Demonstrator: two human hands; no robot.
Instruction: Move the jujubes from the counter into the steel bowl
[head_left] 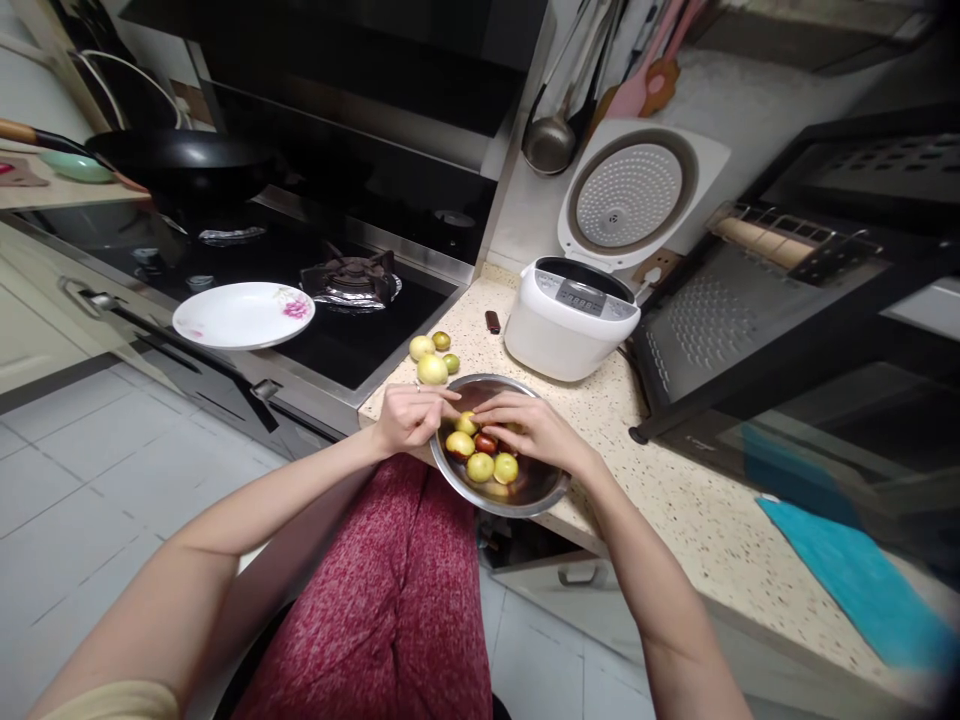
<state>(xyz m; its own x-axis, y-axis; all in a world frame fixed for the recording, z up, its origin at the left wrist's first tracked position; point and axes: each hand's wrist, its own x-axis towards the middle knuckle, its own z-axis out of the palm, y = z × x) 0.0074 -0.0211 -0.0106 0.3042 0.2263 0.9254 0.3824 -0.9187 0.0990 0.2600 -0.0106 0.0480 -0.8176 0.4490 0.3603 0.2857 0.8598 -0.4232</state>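
Note:
A steel bowl [536, 500] sits at the counter's front edge, holding several yellow-green fruits [481, 466] that look like fresh jujubes, and a dark red one [486, 443]. My right hand [536, 428] reaches over the bowl from the right, its fingertips around a yellow jujube [466, 423]. At the bowl's left rim my left hand [412, 416] is closed, fingers curled, its index finger and thumb pointing toward that same jujube. Whatever the left fingers pinch is hidden. Just behind the bowl, several more jujubes [432, 369] lie on the speckled counter.
A white rice cooker [570, 335] stands behind with its lid up, beside a small dark object [493, 322]. A flowered plate [244, 315] rests on the stove's front edge; a wok [187, 165] is farther left. An oven [750, 350] and a blue cloth [832, 570] are right.

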